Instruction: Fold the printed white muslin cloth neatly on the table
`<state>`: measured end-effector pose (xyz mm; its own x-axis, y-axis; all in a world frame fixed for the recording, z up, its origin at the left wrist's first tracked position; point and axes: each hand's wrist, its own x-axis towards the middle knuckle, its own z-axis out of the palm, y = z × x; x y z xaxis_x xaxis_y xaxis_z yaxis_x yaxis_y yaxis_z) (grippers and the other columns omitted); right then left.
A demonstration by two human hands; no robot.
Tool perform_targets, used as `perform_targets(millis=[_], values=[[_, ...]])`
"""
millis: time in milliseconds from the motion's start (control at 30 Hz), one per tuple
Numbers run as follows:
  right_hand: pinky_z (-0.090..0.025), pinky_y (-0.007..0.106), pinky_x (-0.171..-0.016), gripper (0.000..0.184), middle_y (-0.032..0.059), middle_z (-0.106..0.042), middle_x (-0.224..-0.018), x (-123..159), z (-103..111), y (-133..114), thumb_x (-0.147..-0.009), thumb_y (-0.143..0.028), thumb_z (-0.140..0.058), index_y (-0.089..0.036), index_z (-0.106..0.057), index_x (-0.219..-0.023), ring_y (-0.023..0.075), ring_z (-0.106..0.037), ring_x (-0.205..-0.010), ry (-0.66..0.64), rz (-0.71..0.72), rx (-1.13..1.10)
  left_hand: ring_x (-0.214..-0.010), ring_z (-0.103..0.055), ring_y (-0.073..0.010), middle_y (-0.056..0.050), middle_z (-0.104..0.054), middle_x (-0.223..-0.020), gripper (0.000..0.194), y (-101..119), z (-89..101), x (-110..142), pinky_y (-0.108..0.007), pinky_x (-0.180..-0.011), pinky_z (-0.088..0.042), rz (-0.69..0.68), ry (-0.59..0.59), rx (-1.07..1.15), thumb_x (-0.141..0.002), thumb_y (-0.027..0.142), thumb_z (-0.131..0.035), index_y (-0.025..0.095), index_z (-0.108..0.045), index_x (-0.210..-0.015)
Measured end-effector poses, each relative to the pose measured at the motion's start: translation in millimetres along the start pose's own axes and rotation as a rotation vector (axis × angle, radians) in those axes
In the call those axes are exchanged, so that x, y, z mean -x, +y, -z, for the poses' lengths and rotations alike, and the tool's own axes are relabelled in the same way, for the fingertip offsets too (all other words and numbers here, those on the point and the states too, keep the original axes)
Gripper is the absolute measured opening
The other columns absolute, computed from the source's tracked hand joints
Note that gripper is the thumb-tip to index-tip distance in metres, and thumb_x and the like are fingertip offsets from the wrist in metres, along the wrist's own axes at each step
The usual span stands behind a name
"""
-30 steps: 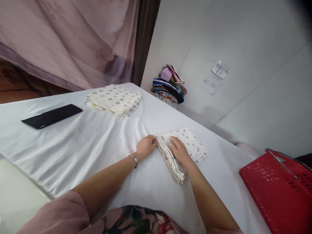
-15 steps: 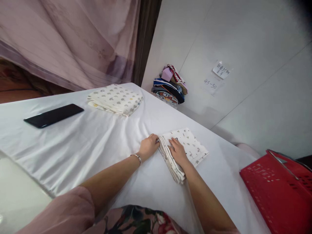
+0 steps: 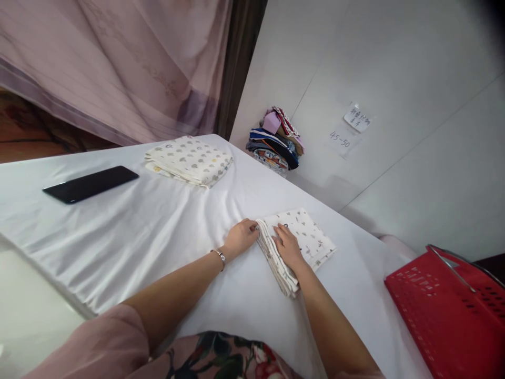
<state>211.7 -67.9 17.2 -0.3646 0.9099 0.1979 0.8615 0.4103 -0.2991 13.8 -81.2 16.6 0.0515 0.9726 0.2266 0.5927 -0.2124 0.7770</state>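
Since the first frame the right hand (image 3: pixel 289 247) has settled flatter on the cloth (image 3: pixel 315 237), while the left hand (image 3: pixel 239 239) has stayed at the cloth's left corner; the phone (image 3: pixel 90 184) shows slightly farther right in the frame, as the view has shifted a little.

A pink curtain (image 3: pixel 150 63) hangs across the upper left of the frame. Below it, the phone lies dark side up on the table (image 3: pixel 169 231), whose white cover is creased in the left half. Just right of the phone, left of the upper middle, lies the far cloth (image 3: pixel 189 160), folded, white with a grey and yellow print. From the lower left comes a pink sleeve (image 3: pixel 106 342); the left wrist wears a bracelet (image 3: pixel 219 258).

The left hand's thumb and fingers are together, clamped on the cloth's corner. The cloth lies right of the frame's middle, folded in several layers, white with a small print. The right hand rests on top of it, palm down, fingers apart.

Beyond the table, above the middle, is a pile of clothes (image 3: pixel 276 139). Right of that, two notes (image 3: pixel 351 129) are on the wall (image 3: pixel 394 63), the lower reading "45-50". A red basket (image 3: pixel 445 316) fills the lower right.
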Motion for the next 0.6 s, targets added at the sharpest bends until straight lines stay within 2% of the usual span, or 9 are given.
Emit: perform_targets(millis=[267,433,600], values=[[-0.032,0.040,-0.102,0.039,0.0122,-0.045,-0.133,0.3,0.0,-1.1,-0.087,-0.029,-0.039,-0.015,-0.053,-0.121,0.0235,-0.038,-0.124,0.014,0.014,0.028,-0.073,-0.056,-0.0124,-0.001,-0.062,-0.084,0.018,1.0,-3.2,-3.0,-0.022,-0.066,-0.040,0.075,0.029,-0.038,-0.079,0.022,-0.045,0.020,-0.063,-0.083],[-0.032,0.041,-0.102,0.040,0.0110,-0.044,-0.133,0.3,-2.4,-0.5,-0.088,-0.030,-0.038,-0.017,-0.052,-0.122,0.0239,-0.037,-0.125,0.011,0.002,0.028,-0.067,-0.055,-0.0119,-0.002,-0.061,-0.086,0.015,5.2,-8.6,-4.1,-0.023,-0.059,-0.037,0.095,0.023,-0.148,-0.077,0.024,-0.048,0.020,-0.062,-0.080],[-0.030,0.043,-0.103,0.040,0.0094,-0.043,-0.135,-0.7,-0.8,1.9,-0.088,-0.034,-0.038,-0.020,-0.052,-0.123,0.0236,-0.036,-0.126,-0.003,-0.009,-0.022,-0.070,-0.056,-0.0134,-0.002,-0.064,-0.083,0.015,2.6,-4.0,-8.2,-0.023,-0.059,-0.036,0.170,0.007,-0.113,-0.077,0.022,-0.047,0.020,-0.062,-0.078]])
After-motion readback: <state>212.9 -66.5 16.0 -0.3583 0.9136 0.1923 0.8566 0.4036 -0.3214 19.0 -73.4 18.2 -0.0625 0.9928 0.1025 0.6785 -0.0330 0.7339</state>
